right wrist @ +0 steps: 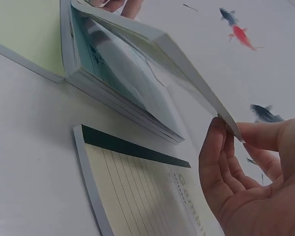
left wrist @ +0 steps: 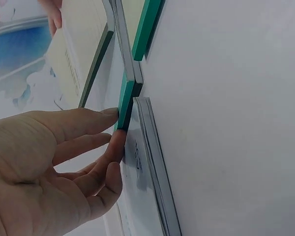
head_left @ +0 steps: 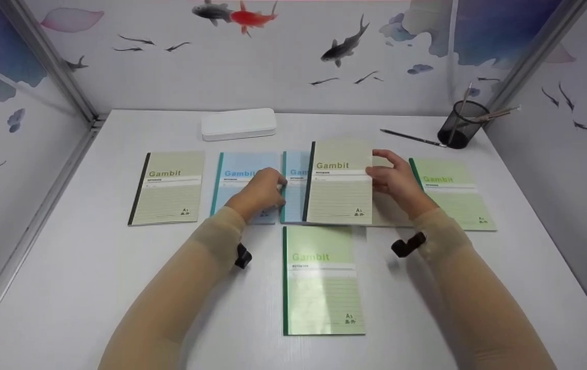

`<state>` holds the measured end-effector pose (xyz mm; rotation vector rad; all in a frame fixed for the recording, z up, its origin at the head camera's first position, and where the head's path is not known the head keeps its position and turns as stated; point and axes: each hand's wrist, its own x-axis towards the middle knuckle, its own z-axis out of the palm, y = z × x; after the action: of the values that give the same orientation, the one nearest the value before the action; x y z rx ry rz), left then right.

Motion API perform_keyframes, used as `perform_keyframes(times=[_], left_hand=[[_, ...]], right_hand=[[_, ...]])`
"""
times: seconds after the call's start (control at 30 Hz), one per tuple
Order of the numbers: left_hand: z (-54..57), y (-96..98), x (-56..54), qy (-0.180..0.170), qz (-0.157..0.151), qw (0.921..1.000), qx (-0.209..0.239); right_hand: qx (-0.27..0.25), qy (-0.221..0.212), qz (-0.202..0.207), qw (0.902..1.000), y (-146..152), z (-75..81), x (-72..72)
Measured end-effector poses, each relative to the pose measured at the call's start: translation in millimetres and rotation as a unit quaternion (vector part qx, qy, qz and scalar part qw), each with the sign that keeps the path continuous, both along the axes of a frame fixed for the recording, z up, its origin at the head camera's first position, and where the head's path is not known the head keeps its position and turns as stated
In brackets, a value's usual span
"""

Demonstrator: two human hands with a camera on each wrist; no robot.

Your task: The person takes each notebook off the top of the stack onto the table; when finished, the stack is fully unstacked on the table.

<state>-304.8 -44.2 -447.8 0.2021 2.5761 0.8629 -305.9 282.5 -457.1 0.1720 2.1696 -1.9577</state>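
Note:
My right hand (head_left: 399,182) pinches the right edge of a beige notebook (head_left: 342,190) with a black spine. It is raised and tilted above a blue notebook (head_left: 293,205), partly covering it. At that blue notebook's teal spine (left wrist: 126,101), the thumb and fingers of my left hand (head_left: 260,190) grip the edge. Beneath my left wrist lies another blue notebook (head_left: 221,200), partly hidden by the hand. A second beige notebook (right wrist: 137,182) rests on the table below my right hand, largely covered in the head view.
A green notebook (head_left: 319,298) lies in front, another green one (head_left: 458,200) at right, a beige one (head_left: 170,190) at left. Behind them are a white case (head_left: 239,124), a dark pencil (head_left: 411,137) and a black mesh pen cup (head_left: 458,128). Printed walls enclose the white table (head_left: 67,288).

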Motion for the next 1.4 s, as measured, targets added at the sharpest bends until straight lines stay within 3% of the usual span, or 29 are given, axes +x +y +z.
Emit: perform_keyframes(times=[0.17, 0.33, 0.67, 0.97, 1.17, 1.4], left_hand=[[0.3, -0.6, 1.2, 0.008, -0.011, 0.9999, -0.001], [1.0, -0.2, 3.1, 0.002, 0.0, 1.0, 0.007], [1.7, 1.1, 3.5, 0.0, 0.006, 1.0, 0.003], [0.6, -0.5, 3.3, 0.02, -0.009, 0.9997, -0.005], [0.9, -1.7, 1.2, 0.031, -0.024, 0.9992, -0.009], [-0.8, 0.0, 2.8, 0.025, -0.013, 0.9996, -0.007]], right_hand=[[-0.024, 0.007, 0.016, 0.9996, 8.1, 7.0, 15.0], [-0.035, 0.003, 0.02, 0.9992, 18.9, 16.5, 31.6], [-0.015, -0.018, 0.036, 0.9991, 40.7, 20.3, 58.5], [0.015, -0.066, 0.1, 0.9926, 62.0, 20.3, 84.0], [0.015, -0.068, 0.14, 0.9877, 78.0, 23.0, 97.7], [0.008, -0.078, 0.192, 0.9782, 100.4, 21.1, 111.1]])
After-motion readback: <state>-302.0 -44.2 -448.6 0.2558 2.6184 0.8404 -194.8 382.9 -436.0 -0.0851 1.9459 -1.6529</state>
